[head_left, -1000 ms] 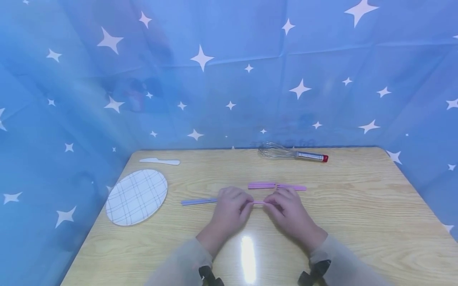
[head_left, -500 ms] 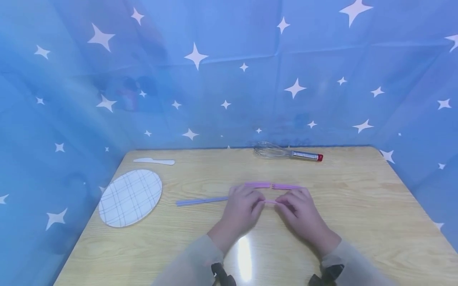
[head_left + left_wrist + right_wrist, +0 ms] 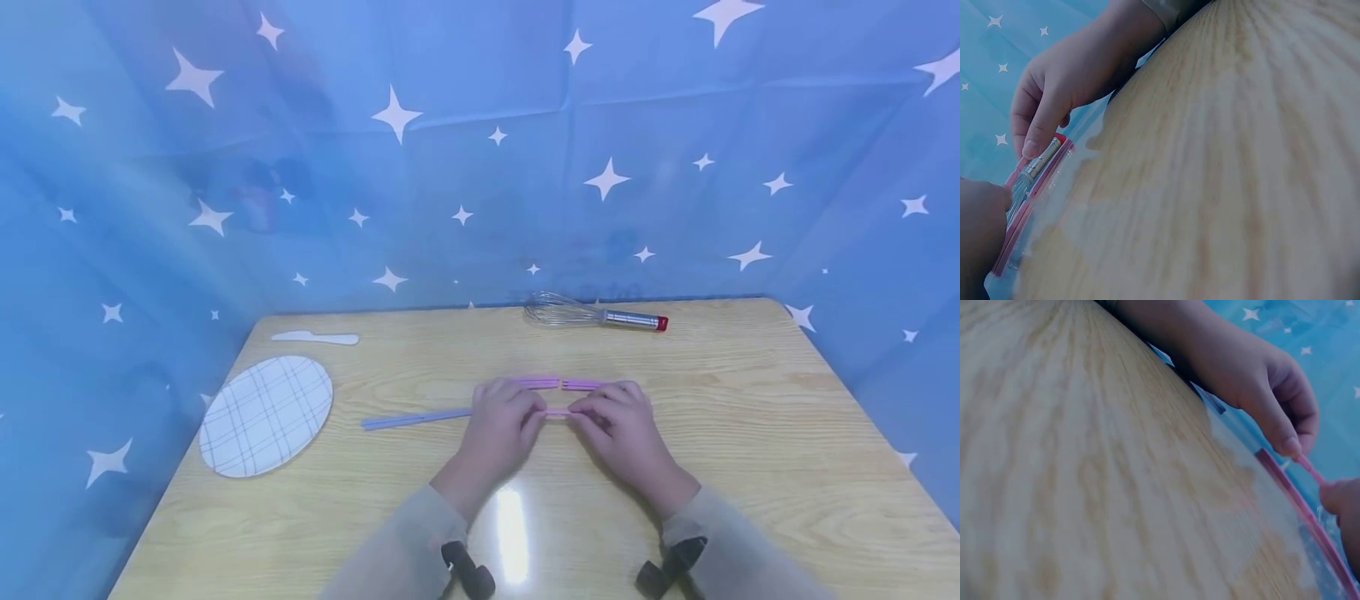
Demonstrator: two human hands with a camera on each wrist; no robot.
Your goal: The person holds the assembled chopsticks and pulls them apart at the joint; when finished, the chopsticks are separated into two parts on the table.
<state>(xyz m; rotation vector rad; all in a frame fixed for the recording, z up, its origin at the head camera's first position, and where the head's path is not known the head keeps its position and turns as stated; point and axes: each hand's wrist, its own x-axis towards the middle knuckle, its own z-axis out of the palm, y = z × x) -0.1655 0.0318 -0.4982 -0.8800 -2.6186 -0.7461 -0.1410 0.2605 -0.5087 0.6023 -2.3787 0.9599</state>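
Close together near the middle of the table, both hands pinch a thin pink stick (image 3: pixel 557 412) lying crosswise between their fingertips. My left hand (image 3: pixel 495 433) has its thumb and fingers on the left end, while my right hand (image 3: pixel 618 425) grips the right end. Only a short length of the stick (image 3: pixel 1310 469) shows between the hands in the right wrist view. Just behind them lie pink sticks (image 3: pixel 538 383) in a row, with a small orange-brown bit at the middle; my hands partly cover them. Blue sticks (image 3: pixel 416 418) lie left, their right end hidden by my left hand.
A wire whisk (image 3: pixel 592 317) with a red-tipped handle lies at the table's back edge. Far left are a white knife (image 3: pixel 315 337) and a white checked plate (image 3: pixel 267 417). Blue star-patterned cloth (image 3: pixel 480 167) hangs behind the wood-grained table (image 3: pixel 750 433).
Both hands have shifted a little to the right over the table, still holding the pink stick, so more of the blue sticks shows. The head view has turned slightly right.
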